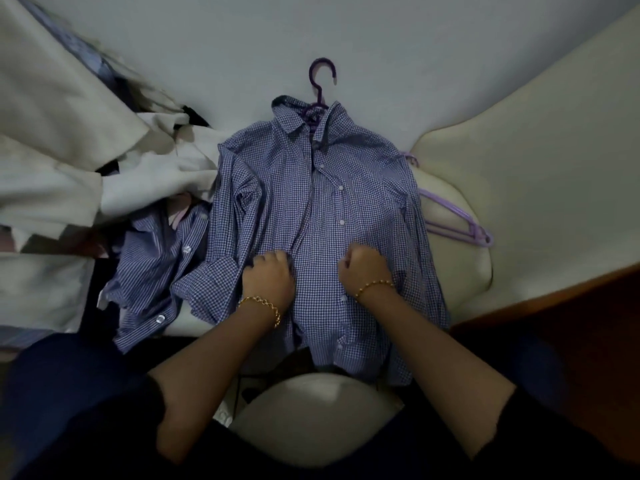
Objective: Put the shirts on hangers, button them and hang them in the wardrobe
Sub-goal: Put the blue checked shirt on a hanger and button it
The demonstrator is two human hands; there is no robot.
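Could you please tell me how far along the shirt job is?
Done: the blue checked shirt lies on its dark purple plastic hanger. In hand: left hand and right hand grip its front, apparently buttoning. Left: a second crumpled checked shirt, spare lilac hangers, hanging.

Person, 2 arms in view. Black long sleeves, the left sleeve (138, 431) and the right sleeve (547, 431), end near the elbows; forearms bare. 1 gold chain bracelet of round links (264, 304) sits at the wrist of the left hand (268, 276). 1 finer gold beaded-chain bracelet (375, 286) sits at the wrist of the right hand (364, 268). Dark navy cloth (69, 375) covers the lower-left body area; garment type unclear.
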